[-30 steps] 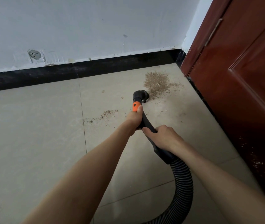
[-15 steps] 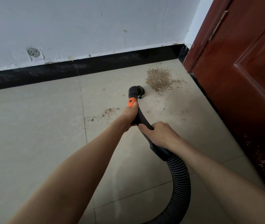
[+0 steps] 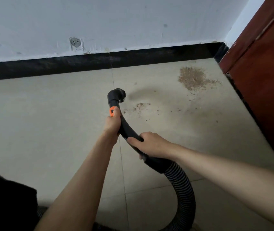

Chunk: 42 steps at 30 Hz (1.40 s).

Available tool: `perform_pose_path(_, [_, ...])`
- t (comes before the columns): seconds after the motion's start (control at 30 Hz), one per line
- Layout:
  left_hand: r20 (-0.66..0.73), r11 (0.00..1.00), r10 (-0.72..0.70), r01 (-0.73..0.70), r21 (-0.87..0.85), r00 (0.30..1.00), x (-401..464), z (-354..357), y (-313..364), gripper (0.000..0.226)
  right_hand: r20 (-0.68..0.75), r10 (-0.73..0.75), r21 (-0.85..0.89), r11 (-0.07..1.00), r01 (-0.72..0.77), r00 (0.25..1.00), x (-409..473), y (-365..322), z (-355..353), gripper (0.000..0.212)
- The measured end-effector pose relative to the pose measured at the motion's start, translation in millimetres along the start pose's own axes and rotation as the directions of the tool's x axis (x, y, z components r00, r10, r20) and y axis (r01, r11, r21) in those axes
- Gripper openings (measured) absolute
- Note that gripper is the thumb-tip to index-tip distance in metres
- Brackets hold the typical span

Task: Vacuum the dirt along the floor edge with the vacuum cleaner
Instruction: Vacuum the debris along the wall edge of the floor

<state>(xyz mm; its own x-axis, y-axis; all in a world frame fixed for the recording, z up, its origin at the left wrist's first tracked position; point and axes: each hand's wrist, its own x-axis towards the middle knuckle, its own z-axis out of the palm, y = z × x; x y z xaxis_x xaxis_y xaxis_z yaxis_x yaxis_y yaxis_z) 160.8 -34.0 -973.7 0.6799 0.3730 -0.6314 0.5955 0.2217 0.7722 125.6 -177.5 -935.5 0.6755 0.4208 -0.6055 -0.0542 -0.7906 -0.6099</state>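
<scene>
Gripping wand point(image 3: 128, 129) with left hand point(image 3: 112, 122) and right hand point(image 3: 151, 144); risks scattering dirt pile point(image 3: 192, 78) if brush nozzle point(image 3: 117, 96) sweeps fast.

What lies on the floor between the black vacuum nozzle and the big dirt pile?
In the head view, mostly bare tile with scattered crumbs.

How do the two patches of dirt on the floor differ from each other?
The large dirt patch is dense and lies near the red door, in the corner. The small dirt patch is thin and scattered, and lies just right of the vacuum nozzle. Both are brown crumbs on the beige tiles.
</scene>
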Motion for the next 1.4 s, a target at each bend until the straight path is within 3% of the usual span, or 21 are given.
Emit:
perform_pose_path(0.1, [-0.009, 1.0, -0.012, 0.012, 0.006, 1.0, -6, -16, -10, 0.035, 0.056, 0.001, 0.071, 0.997, -0.005, 0.998, -1, -9, 11, 0.051])
perform_pose_path(0.33, [-0.013, 0.997, -0.082, 0.082, 0.0, 0.997, -18, -34, -33, 0.032, 0.055, -0.009, -0.078, 0.997, 0.014, 0.998, -10, -8, 33, 0.055])
perform_pose_path(0.8, [0.104, 0.994, -0.104, 0.101, 0.036, 0.989, -24, 3, -32, 0.033, -0.004, 0.059, -0.088, 0.994, -0.059, 0.998, -24, 15, 17, 0.055])
perform_pose_path(1.4, [0.275, 0.98, -0.106, 0.054, 0.191, 0.956, -14, 80, -19, 0.037, -0.16, 0.198, 0.084, 0.979, -0.186, 0.967, -35, 50, -11, 0.053])
